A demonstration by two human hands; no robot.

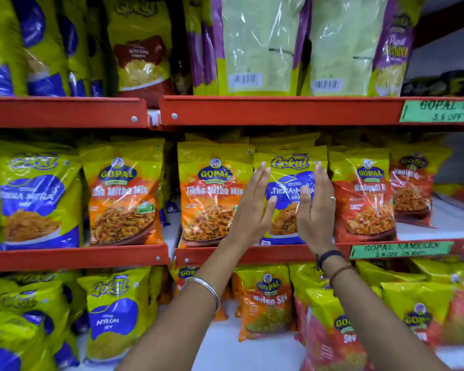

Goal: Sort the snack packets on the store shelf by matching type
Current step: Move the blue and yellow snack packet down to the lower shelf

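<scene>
Item: Gokul Tikha Mitha Mix packet point(289, 183), yellow-green with a blue panel, stood upright at the front of the middle shelf point(252, 254).

Location: the packet is shelved among packets of another brand. Just beside it to the left is an orange Gopal Tikha Mitha Mix packet point(212, 194); just beside it to the right is a red Gopal packet point(364, 194). Matching blue Gokul packets point(35, 199) are seen well to its left, past a second orange Gopal packet point(122, 194), so the item is judged misplaced.

Hands: the left hand point(255, 207) is laid flat along the packet's left edge and the right hand point(315, 207) along its right edge, palms turned inward, fingers straight and pointing up. The hands are spread open, not closed round anything; whether the palms are already pressed on the film cannot be told.

Handling, as judged: a light, air-puffed pouch of glossy plastic film, soft and crushable, its contents brittle. The film is expected to be slippery and to crackle and buckle under a hard squeeze. A gentle two-sided press at mid-height is advised, or a pinch on the flat sealed top edge. The neighbours stand close, so a straight pull outward is recommended, lest they be tipped forward.
</scene>
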